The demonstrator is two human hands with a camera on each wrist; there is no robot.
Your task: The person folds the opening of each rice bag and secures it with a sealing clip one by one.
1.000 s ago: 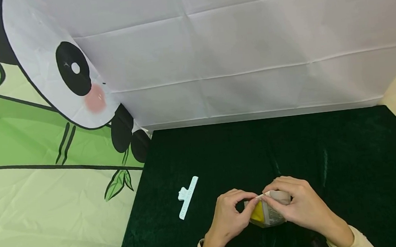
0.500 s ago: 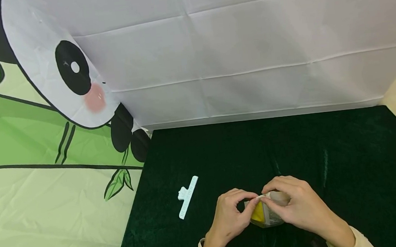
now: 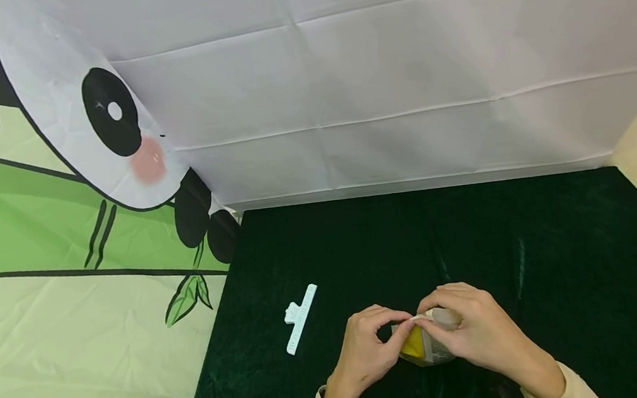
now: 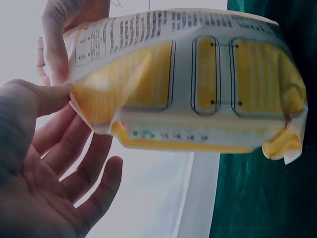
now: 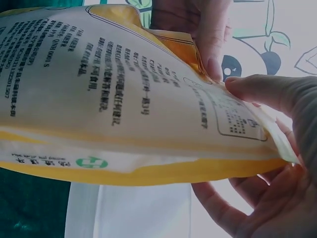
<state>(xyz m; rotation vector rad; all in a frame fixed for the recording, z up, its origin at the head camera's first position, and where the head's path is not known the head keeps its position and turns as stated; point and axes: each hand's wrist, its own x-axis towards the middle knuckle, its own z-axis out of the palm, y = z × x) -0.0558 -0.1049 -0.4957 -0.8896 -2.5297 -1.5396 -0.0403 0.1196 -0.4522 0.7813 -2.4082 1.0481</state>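
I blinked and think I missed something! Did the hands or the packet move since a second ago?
Hardly anything changed. The left hand and right hand still pinch the top edge of the yellow packet at the same spot on the green cloth. The white clip lies where it was. Only the view shifted slightly.
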